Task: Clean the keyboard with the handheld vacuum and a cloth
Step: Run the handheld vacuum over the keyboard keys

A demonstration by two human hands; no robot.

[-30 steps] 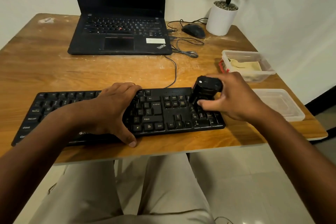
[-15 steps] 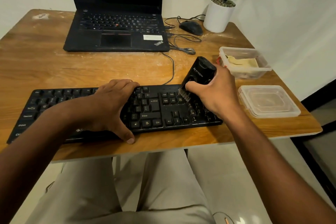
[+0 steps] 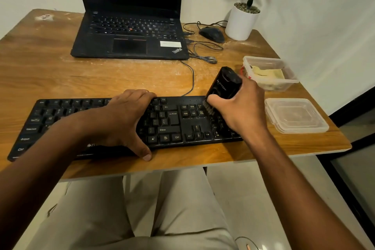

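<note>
A black full-size keyboard [image 3: 178, 122] lies along the front of the wooden desk [image 3: 60, 79]. My left hand [image 3: 121, 119] rests flat over its middle keys, thumb over the front edge, pinning it down. My right hand [image 3: 239, 107] is shut on a small black handheld vacuum [image 3: 225, 84], tilted, with its brush end down on the keys at the left side of the number pad. A yellowish cloth [image 3: 267, 73] lies inside a clear plastic tub [image 3: 284, 85] just right of the vacuum.
An open black laptop [image 3: 129, 42] stands at the back. A black mouse [image 3: 212, 34] with loose cables and a white plant pot [image 3: 241, 21] sit at the back right. A clear lid [image 3: 294, 115] lies right of the keyboard, near the desk's right edge.
My right hand tipped the vacuum from upright over the number pad to a slant and drew its brush toward the pad's upper left. My left hand stayed on the keyboard.
</note>
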